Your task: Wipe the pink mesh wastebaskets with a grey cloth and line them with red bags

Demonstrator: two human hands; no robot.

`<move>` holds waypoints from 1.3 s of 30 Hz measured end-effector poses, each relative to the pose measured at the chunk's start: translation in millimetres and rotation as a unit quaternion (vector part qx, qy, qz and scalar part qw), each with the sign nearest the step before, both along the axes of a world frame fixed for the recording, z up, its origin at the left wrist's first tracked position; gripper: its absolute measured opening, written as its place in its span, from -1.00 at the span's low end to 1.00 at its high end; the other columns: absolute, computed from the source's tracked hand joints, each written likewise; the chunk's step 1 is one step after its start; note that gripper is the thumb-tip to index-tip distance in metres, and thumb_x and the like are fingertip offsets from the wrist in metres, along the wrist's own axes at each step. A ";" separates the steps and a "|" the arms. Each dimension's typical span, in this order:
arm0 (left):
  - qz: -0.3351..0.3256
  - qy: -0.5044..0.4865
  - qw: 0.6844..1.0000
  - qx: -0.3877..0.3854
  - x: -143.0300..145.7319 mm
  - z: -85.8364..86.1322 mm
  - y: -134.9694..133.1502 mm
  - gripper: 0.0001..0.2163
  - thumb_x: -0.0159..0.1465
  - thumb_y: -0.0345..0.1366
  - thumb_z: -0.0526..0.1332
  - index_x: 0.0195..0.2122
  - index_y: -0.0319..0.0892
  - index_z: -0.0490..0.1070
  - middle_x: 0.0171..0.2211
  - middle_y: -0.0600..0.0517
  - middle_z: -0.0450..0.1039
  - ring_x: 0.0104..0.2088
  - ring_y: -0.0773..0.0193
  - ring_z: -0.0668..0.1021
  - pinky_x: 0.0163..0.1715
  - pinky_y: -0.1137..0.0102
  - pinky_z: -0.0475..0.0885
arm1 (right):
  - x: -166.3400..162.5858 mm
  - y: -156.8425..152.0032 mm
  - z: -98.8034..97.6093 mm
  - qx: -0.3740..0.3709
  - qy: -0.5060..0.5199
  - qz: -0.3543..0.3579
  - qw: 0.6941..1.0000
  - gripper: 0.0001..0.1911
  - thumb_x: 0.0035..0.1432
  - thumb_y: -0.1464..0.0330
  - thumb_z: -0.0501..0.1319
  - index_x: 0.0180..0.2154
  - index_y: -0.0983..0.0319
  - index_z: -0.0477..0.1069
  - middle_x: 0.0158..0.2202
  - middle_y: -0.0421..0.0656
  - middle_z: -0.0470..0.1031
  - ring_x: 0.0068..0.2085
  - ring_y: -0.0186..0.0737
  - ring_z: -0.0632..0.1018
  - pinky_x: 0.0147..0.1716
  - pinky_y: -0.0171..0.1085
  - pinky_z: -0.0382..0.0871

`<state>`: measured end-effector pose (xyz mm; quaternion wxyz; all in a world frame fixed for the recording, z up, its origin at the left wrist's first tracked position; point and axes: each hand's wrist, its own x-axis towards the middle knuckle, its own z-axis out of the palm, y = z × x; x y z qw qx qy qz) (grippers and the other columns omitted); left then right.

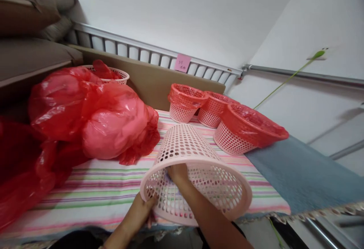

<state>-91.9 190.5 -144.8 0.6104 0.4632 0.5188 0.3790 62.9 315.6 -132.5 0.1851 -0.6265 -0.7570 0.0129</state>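
A pale pink perforated plastic wastebasket [196, 142] lies on its side with its mouth towards me. My left hand [145, 207] grips the left side of its rim, thumb over the edge. Inside the basket, my right hand [178, 174] presses against the left inner wall. A small bit of purple-blue cloth [168, 177] shows by its curled fingers; most of it is hidden under the hand.
Several similar baskets [182, 112] lined with red plastic bags stand at the back right. Stuffed red plastic bags [113, 123] lie at left, before another basket [123, 76]. Striped cloth [108, 188] covers the surface. A pink note [182, 63] hangs on the white rail.
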 end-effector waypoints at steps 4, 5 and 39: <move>-0.005 -0.016 1.000 -0.007 -1.0 -4.3 3.7 -0.49 0.14 0.16 0.11 -0.22 -0.25 0.35 -0.81 0.16 0.31 -0.82 0.35 0.33 -0.80 0.53 0.11 | 0.5 43.7 -0.8 0.012 0.009 -0.006 1.000 -0.62 0.21 0.28 0.07 0.05 0.15 0.36 0.12 -0.11 0.35 0.19 -0.05 0.25 0.19 -0.03 0.01; -0.004 -0.019 1.000 -0.008 -0.8 -6.0 4.1 -0.50 0.14 0.16 0.11 -0.26 -0.25 0.36 -0.82 0.15 0.30 -0.82 0.34 0.35 -0.80 0.52 0.14 | 1.0 48.7 -1.3 0.015 0.011 -0.007 1.000 -0.62 0.21 0.27 0.07 0.06 0.15 0.35 0.14 -0.12 0.34 0.20 -0.06 0.23 0.19 -0.05 0.00; 0.018 -0.015 1.000 0.010 8.1 -10.6 4.9 -0.49 0.10 0.17 0.12 -0.29 -0.25 0.39 -0.85 0.14 0.31 -0.81 0.30 0.38 -0.77 0.49 0.24 | 11.3 47.3 5.7 0.060 0.031 -0.023 0.997 -0.56 0.26 0.26 -0.02 0.14 0.20 0.26 0.20 -0.08 0.24 0.25 -0.06 0.14 0.23 -0.07 -0.08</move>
